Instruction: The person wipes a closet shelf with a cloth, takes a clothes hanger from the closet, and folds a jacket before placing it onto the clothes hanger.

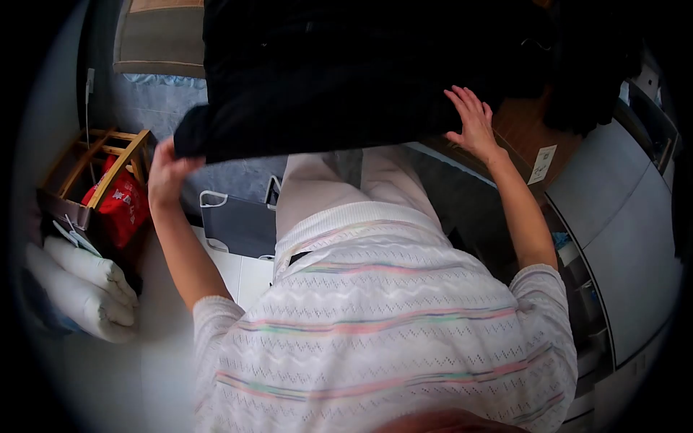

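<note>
"Where was the black cloth (346,86)?"

"Stretched out in front of the person, a broad, soft, matte sheet with a nearly straight lower edge, above the pale trousers (325,184)."

"And the hands?"

"Well apart. The left hand (170,173) was closed on the cloth's bunched, rounded corner; the right hand (473,126) was open, fingers spread against its other end."

"What else showed?"

"A white openwork knit top (382,317) with wavy coloured stripes, a slatted wooden frame (130,155) around a glossy red bag (123,206), and plump white rolls (90,289) just beside it."
</note>
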Tool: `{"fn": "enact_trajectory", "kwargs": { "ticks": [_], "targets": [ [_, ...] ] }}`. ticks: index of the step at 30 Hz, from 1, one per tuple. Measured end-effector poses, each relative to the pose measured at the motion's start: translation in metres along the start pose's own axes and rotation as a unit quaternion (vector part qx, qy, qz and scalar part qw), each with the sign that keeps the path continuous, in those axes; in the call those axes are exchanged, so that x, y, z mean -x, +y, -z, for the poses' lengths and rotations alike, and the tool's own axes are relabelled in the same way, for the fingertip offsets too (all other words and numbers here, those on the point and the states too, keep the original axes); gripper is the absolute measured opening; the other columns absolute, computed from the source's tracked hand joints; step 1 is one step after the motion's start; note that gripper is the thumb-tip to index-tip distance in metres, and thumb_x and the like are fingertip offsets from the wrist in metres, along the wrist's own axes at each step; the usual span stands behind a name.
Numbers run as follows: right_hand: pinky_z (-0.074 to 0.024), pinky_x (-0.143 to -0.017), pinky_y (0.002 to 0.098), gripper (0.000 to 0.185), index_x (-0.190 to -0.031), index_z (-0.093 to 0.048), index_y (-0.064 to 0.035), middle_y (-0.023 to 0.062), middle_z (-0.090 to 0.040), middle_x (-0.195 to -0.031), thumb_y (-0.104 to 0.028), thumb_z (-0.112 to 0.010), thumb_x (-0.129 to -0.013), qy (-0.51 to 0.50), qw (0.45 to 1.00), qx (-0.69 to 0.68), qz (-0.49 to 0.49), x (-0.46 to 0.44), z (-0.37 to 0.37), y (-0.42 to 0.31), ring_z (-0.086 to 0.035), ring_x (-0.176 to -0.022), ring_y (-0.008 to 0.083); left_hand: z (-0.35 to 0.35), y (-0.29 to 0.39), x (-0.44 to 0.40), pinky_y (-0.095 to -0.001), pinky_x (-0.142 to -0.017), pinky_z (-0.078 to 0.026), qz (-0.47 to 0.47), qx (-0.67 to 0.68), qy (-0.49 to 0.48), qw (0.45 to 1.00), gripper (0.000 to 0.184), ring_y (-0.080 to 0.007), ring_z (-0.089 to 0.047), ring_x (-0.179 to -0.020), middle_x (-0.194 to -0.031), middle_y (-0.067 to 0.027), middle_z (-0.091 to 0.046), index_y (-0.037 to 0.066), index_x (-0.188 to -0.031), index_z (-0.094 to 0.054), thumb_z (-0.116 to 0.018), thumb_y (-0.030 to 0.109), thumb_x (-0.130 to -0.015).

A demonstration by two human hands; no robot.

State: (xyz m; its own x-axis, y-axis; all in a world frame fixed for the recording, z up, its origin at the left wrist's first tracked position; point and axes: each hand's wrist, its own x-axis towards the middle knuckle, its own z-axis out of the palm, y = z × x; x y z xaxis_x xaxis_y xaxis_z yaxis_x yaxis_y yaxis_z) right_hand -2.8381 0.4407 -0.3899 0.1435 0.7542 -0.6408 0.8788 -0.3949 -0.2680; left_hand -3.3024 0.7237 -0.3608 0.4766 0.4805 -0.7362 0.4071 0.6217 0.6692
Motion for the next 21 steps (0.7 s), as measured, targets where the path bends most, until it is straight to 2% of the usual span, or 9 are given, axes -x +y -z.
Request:
{"fn": "enact_trajectory", "kwargs": {
  "ticks": [3,7,11,12,13,15,17,18,21],
  "targets": [
    [-0.0174,-0.102,0.0547,0.092,-0.136,-0.029,-0.0211,0.0044,-0.024,-0.142,-0.02,-0.077,-0.057,0.031,0.999,0.016,0.04,0.01,0.007,-0.015,-0.019,-0.132,0.0259,-0.011,-0.017,0.048,-0.026,-0.072,-0.048,0.067,0.056,0.0,0.996,0.036,-0.0098,-0.059,-0.073,-0.082,-0.0018,-0.063,0.001,-0.092,-0.062,-0.069,-0.005,-0.057],
    [-0.016,-0.101,0.0579,0.094,-0.136,-0.028,-0.0221,0.0037,-0.023,-0.142,-0.023,-0.079,-0.057,0.029,0.994,0.013,0.103,0.009,0.0,-0.041,-0.017,-0.133,0.026,-0.035,-0.013,0.062,-0.0268,-0.082,-0.046,0.028,0.163,0.05,0.985,0.04,-0.0145,-0.061,-0.086,-0.094,-0.0065,-0.064,-0.001,-0.101,-0.059,-0.068,-0.008,-0.062],
    [-0.0137,-0.101,0.0589,0.089,-0.135,-0.031,-0.0208,0.0033,-0.022,-0.143,-0.029,-0.076,-0.059,-0.043,0.996,0.011,0.077,0.007,-0.016,-0.033,-0.015,-0.134,0.0264,-0.034,-0.02,0.055,-0.0269,-0.087,-0.043,0.024,0.164,0.085,0.983,0.039,-0.0153,-0.059,-0.091,-0.101,-0.0074,-0.063,-0.002,-0.105,-0.057,-0.064,-0.008,-0.068],
    [-0.011,-0.101,0.0604,0.08,-0.131,-0.038,-0.0191,0.0037,-0.025,-0.142,-0.031,-0.073,-0.061,-0.051,0.996,-0.023,0.066,0.008,-0.017,-0.022,-0.014,-0.134,0.0258,-0.03,-0.026,0.056,-0.0268,-0.088,-0.042,0.037,0.149,0.062,0.986,0.039,-0.015,-0.059,-0.092,-0.101,-0.007,-0.062,-0.001,-0.107,-0.057,-0.064,-0.006,-0.069],
    [-0.0233,-0.101,0.0518,0.062,-0.121,-0.051,-0.016,0.0056,-0.041,-0.132,-0.03,-0.072,-0.064,-0.004,0.998,-0.026,0.063,0.01,-0.017,-0.013,-0.03,-0.128,0.0282,-0.022,-0.038,0.058,-0.0267,-0.088,-0.041,0.051,0.134,0.039,0.989,0.039,-0.0148,-0.059,-0.093,-0.102,-0.0066,-0.062,-0.001,-0.108,-0.056,-0.064,-0.005,-0.069],
    [-0.0387,-0.092,0.0375,0.047,-0.108,-0.059,-0.0097,0.0089,-0.055,-0.117,-0.032,-0.071,-0.068,0.086,0.975,-0.204,-0.024,0.011,-0.036,0.029,-0.047,-0.115,0.027,-0.022,-0.062,0.061,-0.0267,-0.09,-0.04,0.084,0.117,0.017,0.989,0.039,-0.0139,-0.057,-0.095,-0.103,-0.0055,-0.062,0.0,-0.109,-0.056,-0.065,-0.002,-0.071],
    [-0.0446,-0.082,0.0274,0.041,-0.099,-0.063,-0.0042,0.0107,-0.061,-0.106,-0.036,-0.069,-0.073,0.085,0.882,-0.361,-0.29,0.012,-0.038,0.058,-0.055,-0.104,0.0233,-0.025,-0.085,0.06,-0.0267,-0.091,-0.039,0.116,0.11,0.023,0.987,0.039,-0.0126,-0.056,-0.097,-0.102,-0.0041,-0.062,0.001,-0.109,-0.056,-0.066,0.001,-0.071],
    [-0.0435,-0.086,0.0374,0.048,-0.106,-0.057,-0.0016,0.0129,-0.058,-0.11,-0.038,-0.068,-0.075,0.13,0.849,-0.375,-0.348,0.013,-0.042,0.067,-0.052,-0.107,0.0232,-0.033,-0.091,0.059,-0.0265,-0.089,-0.039,0.138,0.115,0.047,0.983,0.037,-0.0107,-0.056,-0.097,-0.104,-0.0029,-0.061,0.003,-0.11,-0.057,-0.067,0.009,-0.075],
    [-0.042,-0.086,0.0485,0.056,-0.115,-0.05,-0.0032,0.0127,-0.054,-0.115,-0.037,-0.07,-0.074,0.17,0.587,-0.597,-0.52,0.007,-0.049,0.072,-0.05,-0.108,0.0279,-0.038,-0.125,0.055,-0.0253,-0.086,-0.04,0.259,0.191,0.094,0.942,0.031,-0.0096,-0.056,-0.096,-0.102,-0.0025,-0.062,0.003,-0.106,-0.059,-0.066,0.015,-0.078]
  ]
}}
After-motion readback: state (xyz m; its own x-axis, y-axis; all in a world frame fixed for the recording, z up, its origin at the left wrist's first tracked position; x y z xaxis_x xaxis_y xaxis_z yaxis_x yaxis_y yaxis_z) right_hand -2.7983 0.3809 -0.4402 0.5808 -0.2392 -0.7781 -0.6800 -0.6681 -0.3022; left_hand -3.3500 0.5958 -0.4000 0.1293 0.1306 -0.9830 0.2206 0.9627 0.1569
